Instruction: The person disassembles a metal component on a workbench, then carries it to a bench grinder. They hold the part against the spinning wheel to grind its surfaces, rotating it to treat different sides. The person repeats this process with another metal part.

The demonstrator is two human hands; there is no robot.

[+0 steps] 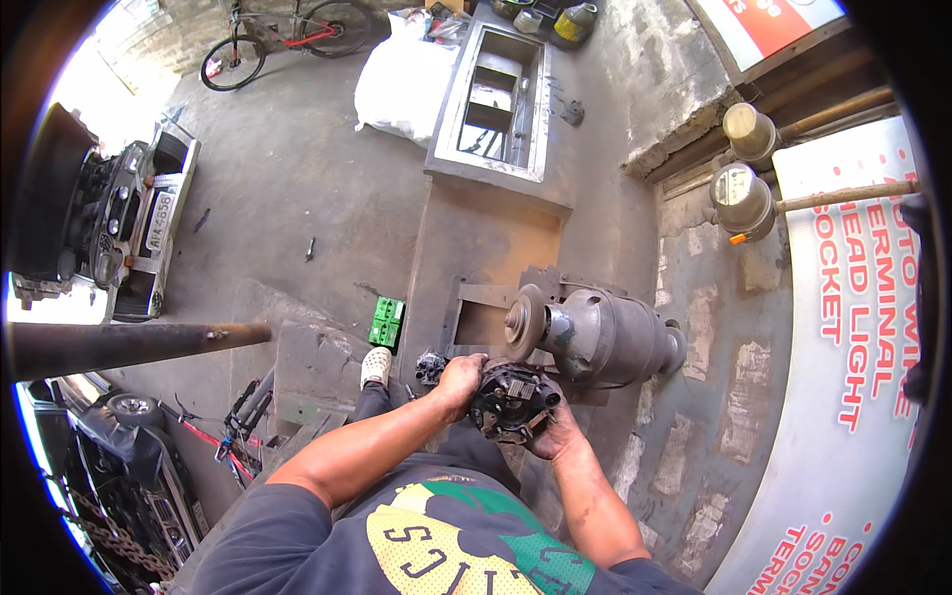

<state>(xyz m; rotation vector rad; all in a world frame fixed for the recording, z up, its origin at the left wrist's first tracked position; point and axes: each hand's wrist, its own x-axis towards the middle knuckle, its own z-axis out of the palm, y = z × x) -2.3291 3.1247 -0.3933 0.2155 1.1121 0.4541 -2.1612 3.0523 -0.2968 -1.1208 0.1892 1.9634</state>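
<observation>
In front of my body I hold a dark, round, greasy alternator [508, 405], with its open end full of parts facing up. My left hand [460, 383] is closed on its left side. My right hand [561, 430] grips its right side from beneath, the fingers partly hidden. Just beyond the alternator stands a grey bench grinder [610, 337], its round wheel [524, 322] close to the alternator's far edge; whether they touch I cannot tell. A small dark metal part [429, 368] shows left of my left hand, and I cannot make out what supports it.
A green battery [387, 322] sits on the floor beyond my shoe [376, 366]. Past the grinder is a metal basin [542, 119] beside a white sack [402, 84]. A rusty pole [139, 337] juts in from the left. Meters [742, 196] and a sign [843, 327] line the right.
</observation>
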